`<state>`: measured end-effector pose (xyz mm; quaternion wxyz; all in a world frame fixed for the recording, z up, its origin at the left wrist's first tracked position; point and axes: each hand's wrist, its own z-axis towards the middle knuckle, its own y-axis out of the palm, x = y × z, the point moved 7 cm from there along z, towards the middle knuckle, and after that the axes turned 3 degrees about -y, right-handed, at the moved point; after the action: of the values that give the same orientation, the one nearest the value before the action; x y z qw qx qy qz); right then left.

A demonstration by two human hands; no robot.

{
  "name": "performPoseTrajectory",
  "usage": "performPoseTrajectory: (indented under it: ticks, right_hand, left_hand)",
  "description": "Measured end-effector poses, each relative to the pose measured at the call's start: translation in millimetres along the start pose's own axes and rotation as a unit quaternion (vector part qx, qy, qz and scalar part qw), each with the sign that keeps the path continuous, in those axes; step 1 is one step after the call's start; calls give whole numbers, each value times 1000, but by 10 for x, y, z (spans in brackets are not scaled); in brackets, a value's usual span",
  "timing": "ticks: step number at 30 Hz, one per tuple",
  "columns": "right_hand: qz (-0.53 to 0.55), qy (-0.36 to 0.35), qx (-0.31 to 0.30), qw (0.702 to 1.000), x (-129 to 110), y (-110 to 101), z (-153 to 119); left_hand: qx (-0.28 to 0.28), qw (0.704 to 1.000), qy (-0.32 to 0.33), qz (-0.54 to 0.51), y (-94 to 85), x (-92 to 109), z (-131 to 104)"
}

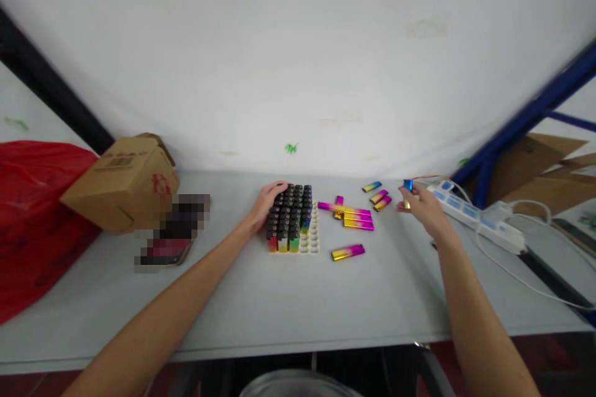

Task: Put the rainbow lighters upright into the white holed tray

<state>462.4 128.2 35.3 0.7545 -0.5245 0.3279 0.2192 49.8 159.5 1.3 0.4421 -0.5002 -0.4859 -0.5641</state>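
Note:
A white tray with rows of round sockets bears a block of upright black-topped lighters. The lighters in its front row have red, yellow and green lower bodies. My left hand lies against the back left corner of this block, fingers stretched along it and touching the tops; its thumb is hidden. Off to the right, my right hand is closed on a shiny blue-and-gold lighter case, raised near the power strip. Between my hands lie several shiny purple-and-gold lighter cases, some side by side.
A power strip with white cables runs along the right side. At the left stand a cardboard box and a red plastic bag, beside a pixelated phone-like object. A white wall closes off the table's back.

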Motion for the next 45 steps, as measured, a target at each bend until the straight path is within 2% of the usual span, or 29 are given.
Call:
performPoseTrajectory:
  ticks: [1,3,5,8,10,13,17,20,30,36,40,43,45]
  right_hand:
    - [99,3,-15,995,-132,64,-70]
    - [275,27,-84,958,-442,299,-228]
    - [332,43,-153,930,-761,581,-394]
    - [310,-2,-199,930,-1144,955,-610]
    - [273,-54,-188,942,-1291,1135,-730]
    - [201,-111,-154,961,-1369,1298,-885]
    - [146,-163,-107,970,-1405,1298,-1014]
    - [143,-173,-88,971,-1410,1241,-1056]
    - [109,-179,-79,975,-1434,1222,-1083]
    - [92,-179,-116,973,-1457,1247,-1121]
    - [58,-268,-157,949,-1576,1199,-1191]
    - [13,-352,-159,923,-1668,1125,-1251]
    - [-8,-371,-158,915,-1691,1095,-1265]
  left_hand:
    - [-1,1000,-2,-3,2,-12,4]
    - [-2,1000,-4,-12,2,-39,14]
    - [-1,1000,-4,-18,-4,-58,19]
    - [-1,1000,-7,-22,-6,-64,11]
    - [1,1000,-10,-26,-3,-53,-2]
    - [3,999,-14,-28,6,-27,-20]
    - [4,999,-17,-30,14,-5,-28]
    - [0,999,-25,-34,24,-13,-27]
    - [10,1000,-23,-7,25,29,-39]
    - [9,1000,-9,-3,10,8,-19]
    - [1,1000,-12,-10,23,8,-26]
    - [-2,1000,-11,-4,35,23,-39]
    - [0,1000,-8,3,32,25,-41]
